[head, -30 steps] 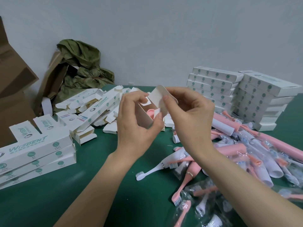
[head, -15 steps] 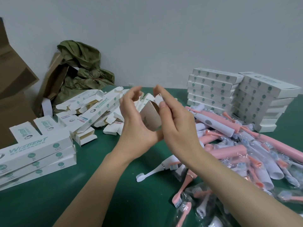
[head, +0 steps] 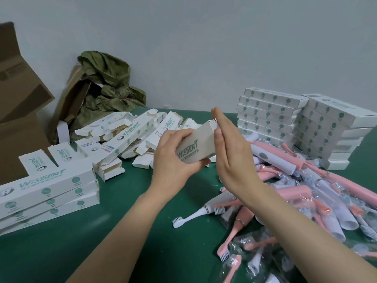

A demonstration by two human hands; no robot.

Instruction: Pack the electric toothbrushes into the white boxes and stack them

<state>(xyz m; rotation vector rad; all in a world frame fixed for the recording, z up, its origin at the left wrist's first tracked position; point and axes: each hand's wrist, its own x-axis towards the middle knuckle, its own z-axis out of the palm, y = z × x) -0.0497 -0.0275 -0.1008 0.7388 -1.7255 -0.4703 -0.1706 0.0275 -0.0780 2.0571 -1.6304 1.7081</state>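
Observation:
My left hand point(head: 173, 158) grips a white Wisdent box point(head: 196, 145) above the middle of the green table, its end pointing right. My right hand point(head: 230, 152) is flat, with straight fingers pressed against that end flap. What the box holds is hidden. A heap of pink and white electric toothbrushes point(head: 295, 201), many in clear wrap, lies at the right. Packed white boxes stand in two stacks point(head: 271, 115) at the back right, and a short stack point(head: 47, 193) sits at the left.
Several empty open boxes point(head: 130, 135) lie scattered behind my hands. A crumpled green bag point(head: 108, 86) and brown cartons point(head: 16, 94) stand at the back left by the wall. The green table point(head: 51, 258) shows bare at the front left.
The box's end flap was open and being folded by my right fingers. Now the flap is down and my right hand has flattened against it, while the box has turned to show its printed side.

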